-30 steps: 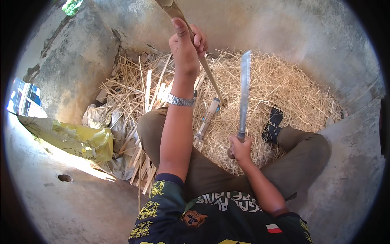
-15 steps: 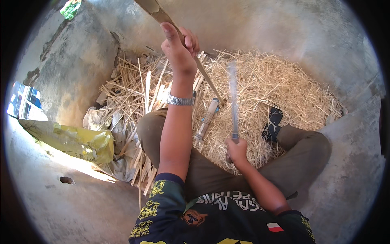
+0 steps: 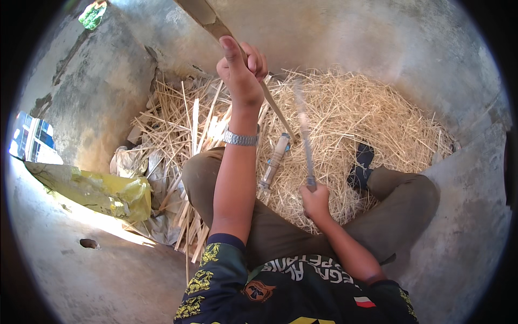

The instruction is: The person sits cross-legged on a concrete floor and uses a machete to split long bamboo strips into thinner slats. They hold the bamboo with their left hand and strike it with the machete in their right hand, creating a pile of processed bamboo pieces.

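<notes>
My left hand is raised at arm's length, its fingers wrapped round a long bamboo strip with the thumb pointing up along it. The strip slants from the top edge down to the right, its lower end close to the shavings. A long-bladed knife is in my right hand, low in front of my crossed legs. Its blade points away from me and is smeared by motion; it is apart from the strip, just right of the strip's lower end. The fingers of my right hand close round the handle.
Thin shavings heap up ahead and right, around my dark-shod foot. Split bamboo sticks lie at left. A light-coloured tool or sheath rests between my knees. A yellow sheet hangs left by the concrete wall.
The knife blade has swung slightly left, toward the bamboo strip. My left hand and the strip have shifted only a little. Both grips stay closed.
</notes>
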The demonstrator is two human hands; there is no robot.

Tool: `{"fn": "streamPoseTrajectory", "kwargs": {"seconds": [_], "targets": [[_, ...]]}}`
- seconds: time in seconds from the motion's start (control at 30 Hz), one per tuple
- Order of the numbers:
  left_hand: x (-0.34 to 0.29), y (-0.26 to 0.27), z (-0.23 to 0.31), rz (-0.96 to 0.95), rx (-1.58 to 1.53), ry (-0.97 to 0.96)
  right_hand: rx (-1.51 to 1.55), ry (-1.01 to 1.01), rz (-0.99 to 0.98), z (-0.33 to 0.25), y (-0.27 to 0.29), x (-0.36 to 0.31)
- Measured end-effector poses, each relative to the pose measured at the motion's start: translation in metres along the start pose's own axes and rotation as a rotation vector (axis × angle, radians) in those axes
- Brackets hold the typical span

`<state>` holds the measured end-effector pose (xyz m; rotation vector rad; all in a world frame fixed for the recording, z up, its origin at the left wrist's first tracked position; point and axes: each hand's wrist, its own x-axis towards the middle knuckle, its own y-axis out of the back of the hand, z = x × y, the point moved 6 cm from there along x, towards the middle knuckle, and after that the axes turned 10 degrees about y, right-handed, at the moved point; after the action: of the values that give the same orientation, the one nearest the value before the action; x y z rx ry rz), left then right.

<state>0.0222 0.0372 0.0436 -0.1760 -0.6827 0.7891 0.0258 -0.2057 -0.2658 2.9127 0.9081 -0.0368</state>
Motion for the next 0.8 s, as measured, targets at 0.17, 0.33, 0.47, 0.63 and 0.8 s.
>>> {"fn": "streamPoseTrajectory", "kwargs": {"seconds": [0.17, 0.33, 0.47, 0.63, 0.8], "targets": [[-0.004, 0.004, 0.003, 0.002, 0.013, 0.015, -0.315, -0.169, -0.135, -0.006, 0.012, 0.008], [0.0, 0.006, 0.002, 0.023, -0.001, 0.007, -0.143, 0.101, 0.026, -0.027, 0.014, 0.0], [-0.001, 0.005, 0.0, 0.036, 0.004, 0.011, -0.163, 0.002, -0.061, -0.01, 0.005, 0.012], [-0.001, 0.005, 0.001, -0.016, -0.019, 0.012, -0.395, -0.268, -0.074, 0.041, 0.013, 0.015], [0.0, 0.005, -0.003, 0.022, -0.005, 0.006, -0.215, 0.085, 0.04, -0.048, 0.01, 0.021]]}}
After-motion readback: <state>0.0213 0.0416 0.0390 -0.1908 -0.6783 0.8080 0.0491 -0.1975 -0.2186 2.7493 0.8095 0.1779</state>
